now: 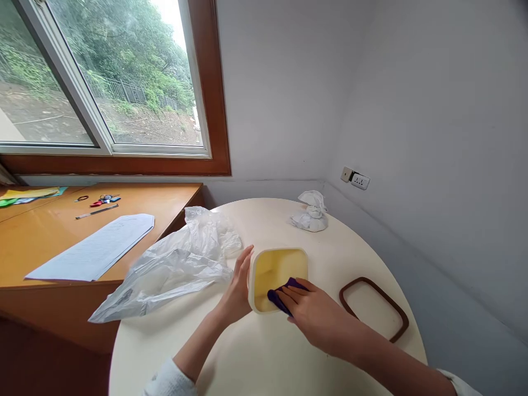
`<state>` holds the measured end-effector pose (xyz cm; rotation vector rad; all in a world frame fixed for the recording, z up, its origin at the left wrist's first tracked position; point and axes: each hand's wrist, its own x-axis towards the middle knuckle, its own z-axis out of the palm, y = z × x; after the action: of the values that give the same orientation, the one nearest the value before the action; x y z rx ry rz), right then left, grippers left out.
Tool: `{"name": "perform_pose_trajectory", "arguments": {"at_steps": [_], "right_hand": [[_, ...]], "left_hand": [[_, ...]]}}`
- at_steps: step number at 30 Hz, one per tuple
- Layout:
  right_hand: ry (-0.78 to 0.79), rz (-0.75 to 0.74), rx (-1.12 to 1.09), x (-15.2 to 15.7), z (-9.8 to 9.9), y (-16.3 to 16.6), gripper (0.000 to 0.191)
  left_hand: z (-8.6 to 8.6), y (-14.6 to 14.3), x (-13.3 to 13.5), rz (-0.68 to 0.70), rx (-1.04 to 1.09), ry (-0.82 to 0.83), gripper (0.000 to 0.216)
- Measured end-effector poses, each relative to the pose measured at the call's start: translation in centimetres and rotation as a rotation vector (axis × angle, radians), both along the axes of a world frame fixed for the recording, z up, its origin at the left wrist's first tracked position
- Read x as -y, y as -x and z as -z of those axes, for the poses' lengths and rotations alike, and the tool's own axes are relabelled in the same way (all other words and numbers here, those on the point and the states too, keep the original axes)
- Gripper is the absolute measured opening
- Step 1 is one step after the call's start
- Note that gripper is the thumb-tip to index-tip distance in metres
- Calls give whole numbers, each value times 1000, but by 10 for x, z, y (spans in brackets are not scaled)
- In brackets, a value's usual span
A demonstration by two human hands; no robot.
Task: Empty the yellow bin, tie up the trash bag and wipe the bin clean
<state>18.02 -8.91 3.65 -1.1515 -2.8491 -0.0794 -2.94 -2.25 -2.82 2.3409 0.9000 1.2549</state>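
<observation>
Head cam: plastic bag [177,269] overhangs surface's [264,363] L edge; knotted bag [311,215] nr far edge; brown frame [388,299] nr R edge, partly behind R arm [367,344]. Open room below; near edge cut off. Yellow box [264,265] mid-surface, L hand's [238,294] fingers spread gripping side; R hand's [309,311] curled, pinching purple cloth [274,298] inside.

My cloth [279,298] is deep purple; my container [274,267] is cream at the rim, yellow inside; the rounded frame [388,298] is brown; my table [264,357] is cream; the larger plastic bag [177,269] is translucent white; my left sleeve [171,380] is pale bluish white; the desk [66,236] is orange-brown.
</observation>
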Motion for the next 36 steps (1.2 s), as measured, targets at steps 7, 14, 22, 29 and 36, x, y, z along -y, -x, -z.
{"name": "perform_pose_trajectory", "arguments": {"at_steps": [7, 14, 22, 29, 36], "right_hand": [[-189, 5, -166, -8, 26, 1, 49], [-93, 256, -286, -7, 21, 24, 60], [175, 274, -432, 2, 12, 51, 58], [414, 224, -531, 11, -18, 33, 34], [516, 271, -120, -17, -24, 27, 23]], "left_hand": [[0, -3, 3, -76, 59, -11, 106], [8, -13, 8, -207, 28, 61, 93], [20, -24, 7, -239, 26, -89, 111], [16, -15, 6, -184, 24, -19, 113], [12, -11, 3, -69, -4, -71, 114]]}}
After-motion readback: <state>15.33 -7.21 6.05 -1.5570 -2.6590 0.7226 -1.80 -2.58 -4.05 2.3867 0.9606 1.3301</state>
